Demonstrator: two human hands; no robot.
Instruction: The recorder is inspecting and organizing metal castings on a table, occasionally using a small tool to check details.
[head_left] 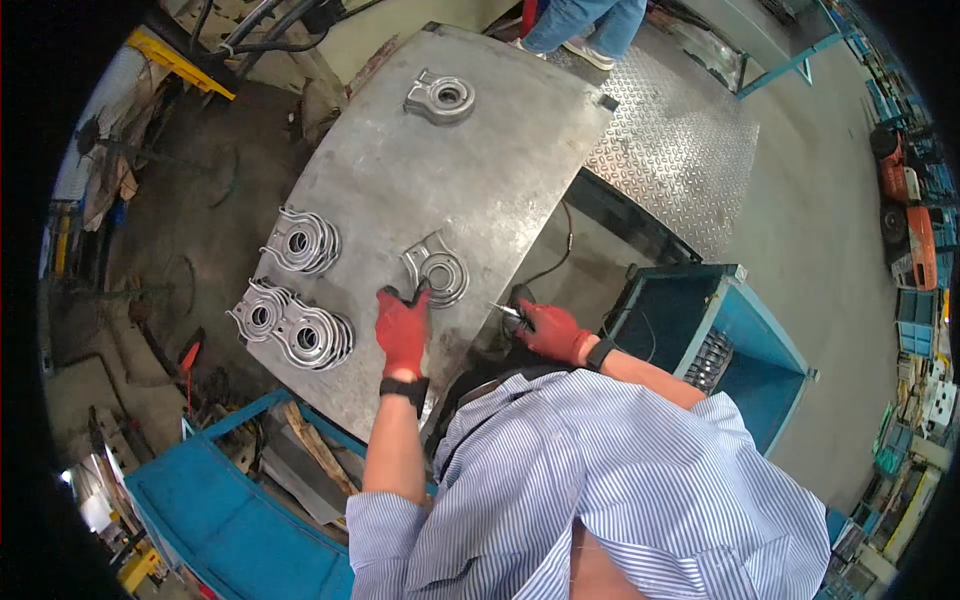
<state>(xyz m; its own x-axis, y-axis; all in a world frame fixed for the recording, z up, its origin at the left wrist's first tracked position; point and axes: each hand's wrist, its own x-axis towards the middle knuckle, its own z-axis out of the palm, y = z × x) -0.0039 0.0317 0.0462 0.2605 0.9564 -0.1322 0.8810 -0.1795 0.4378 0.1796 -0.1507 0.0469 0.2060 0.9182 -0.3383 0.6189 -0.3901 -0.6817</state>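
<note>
My left hand (403,330), in a red glove with dark fingertips, lies on the metal table (480,190). Its fingers are apart, and one fingertip touches the near left edge of a flat metal ring bracket (455,262). To the right, just past the table's edge, my right hand (553,330), also red-gloved, is closed around a small hand tool (508,311) with a shiny metal tip; its exact kind is unclear. Stacked ring brackets (305,245) stand at the table's left side, with two more touching stacks (318,340) nearer me. Further ring brackets (448,100) lie at the far end.
At my right stands a blue metal bin (760,330) with metal parts inside. Another blue container (240,500) is at the lower left, beside the table. A dark hose (565,250) hangs by the table's right edge. Beyond the far edge, a person's legs (585,25) show near tread plate (680,150).
</note>
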